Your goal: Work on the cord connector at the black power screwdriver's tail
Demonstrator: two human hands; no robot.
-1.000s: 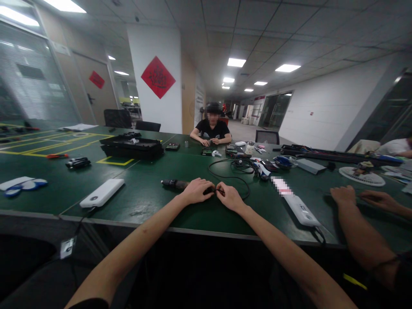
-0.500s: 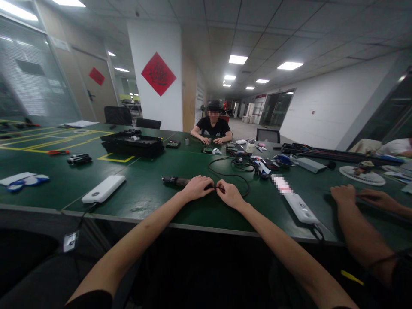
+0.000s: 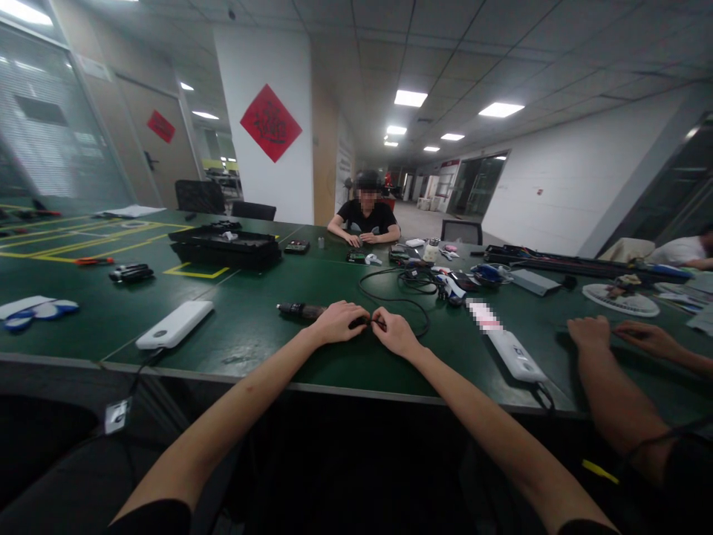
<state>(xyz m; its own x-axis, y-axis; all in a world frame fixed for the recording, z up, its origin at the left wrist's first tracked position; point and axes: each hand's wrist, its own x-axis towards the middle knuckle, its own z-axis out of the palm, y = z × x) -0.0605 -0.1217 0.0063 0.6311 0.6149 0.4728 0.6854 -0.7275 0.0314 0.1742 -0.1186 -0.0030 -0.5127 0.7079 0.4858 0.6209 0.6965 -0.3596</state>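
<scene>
My left hand (image 3: 339, 322) is closed around the rear end of a dark electric screwdriver (image 3: 298, 310), which lies on the green table with its tip pointing left. Just to the right, my right hand (image 3: 394, 331) pinches the end of a black cable (image 3: 390, 299) between thumb and fingers. The fingertips of both hands nearly meet at the back of the screwdriver. Whether the cable end sits in the tool is hidden by my fingers. From my right hand the cable loops back across the table toward a tangle of wires.
White power banks lie left (image 3: 175, 325) and right (image 3: 517, 355) of my arms. A black tray-like housing (image 3: 226, 249) stands back left. A co-worker (image 3: 368, 215) sits opposite. Another person's hands (image 3: 590, 332) work at the right, near a white round fan part (image 3: 619, 300).
The whole view has shifted slightly. Both my hands stay together at the rear of the screwdriver, with almost the same grip. The co-worker opposite has brought their hands slightly closer together.
</scene>
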